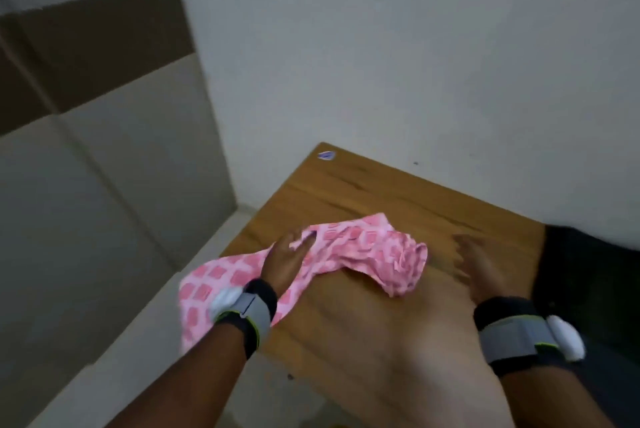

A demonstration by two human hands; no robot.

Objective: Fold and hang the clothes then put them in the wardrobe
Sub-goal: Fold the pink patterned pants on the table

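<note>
A pink checked cloth [367,251] lies crumpled on the left part of a wooden table [381,192]. Its right end is bunched in folds near the middle of the tabletop, and its left end spills over the table's left edge and hangs down.

The left hand [285,263] lies on the cloth just inside that edge. A fold of the fabric rises between thumb and fingers, so the hand appears to grip it, though blur softens the detail. The right hand [476,266] is over the bare wood to the right of the cloth, apart from it, with its fingers spread and straight and holding nothing. It is heavily blurred, and I cannot tell whether it touches the tabletop.

Each wrist wears a grey and black strap with a white unit, the left strap [249,310] and the right strap [512,334].

A small sticker [326,155] sits at the table's far corner. A dark shape [588,271] stands just beyond the table's right edge. A pale wall [415,46] rises behind, and beige tiles [104,185] with a brown band fill the left.
</note>
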